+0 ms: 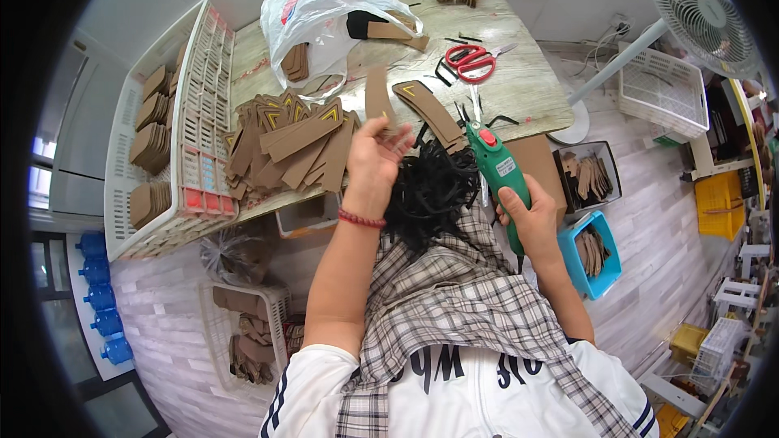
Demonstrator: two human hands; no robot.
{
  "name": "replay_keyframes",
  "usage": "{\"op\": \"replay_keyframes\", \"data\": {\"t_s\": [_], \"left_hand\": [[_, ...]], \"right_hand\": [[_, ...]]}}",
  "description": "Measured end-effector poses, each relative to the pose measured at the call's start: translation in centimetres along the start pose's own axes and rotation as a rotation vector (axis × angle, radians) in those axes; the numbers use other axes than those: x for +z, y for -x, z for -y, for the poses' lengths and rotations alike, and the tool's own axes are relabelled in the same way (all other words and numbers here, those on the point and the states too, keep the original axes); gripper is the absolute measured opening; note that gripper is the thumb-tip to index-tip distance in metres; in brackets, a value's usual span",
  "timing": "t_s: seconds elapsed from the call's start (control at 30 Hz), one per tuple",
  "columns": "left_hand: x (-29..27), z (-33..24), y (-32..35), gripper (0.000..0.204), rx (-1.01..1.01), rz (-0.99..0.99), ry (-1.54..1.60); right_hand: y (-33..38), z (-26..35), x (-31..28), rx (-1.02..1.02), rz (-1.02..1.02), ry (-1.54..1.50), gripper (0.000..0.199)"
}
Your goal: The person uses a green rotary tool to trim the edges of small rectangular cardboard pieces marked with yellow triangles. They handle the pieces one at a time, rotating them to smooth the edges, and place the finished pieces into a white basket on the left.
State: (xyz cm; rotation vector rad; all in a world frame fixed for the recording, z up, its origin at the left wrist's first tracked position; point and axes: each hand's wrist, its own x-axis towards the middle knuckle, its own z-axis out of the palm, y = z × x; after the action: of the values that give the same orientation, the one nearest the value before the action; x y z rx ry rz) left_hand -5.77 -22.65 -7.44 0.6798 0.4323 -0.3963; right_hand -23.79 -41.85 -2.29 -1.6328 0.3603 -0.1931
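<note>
In my right hand [527, 215] is a green handheld electric tool [501, 164] with a red switch and metal prongs at its tip. My fingers wrap round its lower body, and the tip points away from me over the table. My left hand [380, 150], partly blurred, pinches a flat brown strip [378, 96] that stands up from the fingers. To its right lie stacked curved brown strips [430, 113] with a yellow mark. A tangle of thin black strips [430, 191] hangs at the table's near edge, between my hands. Left of my left hand spreads a heap of brown pieces [288, 142].
Red-handled scissors [472, 63] and a white plastic bag [312, 20] lie on the table [519, 40]. A white basket [195, 113] of brown stacks stands left. A fan [706, 12] rises at right, above a blue bin [608, 264] on the floor.
</note>
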Motion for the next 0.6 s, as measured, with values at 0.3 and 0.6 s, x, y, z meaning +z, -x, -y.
{"op": "replay_keyframes", "data": {"t_s": [0.3,0.6], "left_hand": [[1.3,1.6,2.5,0.008,0.065,0.374,-0.338],[1.6,0.7,2.5,0.010,0.300,0.424,-0.587]], "right_hand": [[0.5,0.0,-0.2,0.035,0.016,0.081,0.033],[0.7,-0.1,-0.8,-0.026,0.077,0.248,0.039]]}}
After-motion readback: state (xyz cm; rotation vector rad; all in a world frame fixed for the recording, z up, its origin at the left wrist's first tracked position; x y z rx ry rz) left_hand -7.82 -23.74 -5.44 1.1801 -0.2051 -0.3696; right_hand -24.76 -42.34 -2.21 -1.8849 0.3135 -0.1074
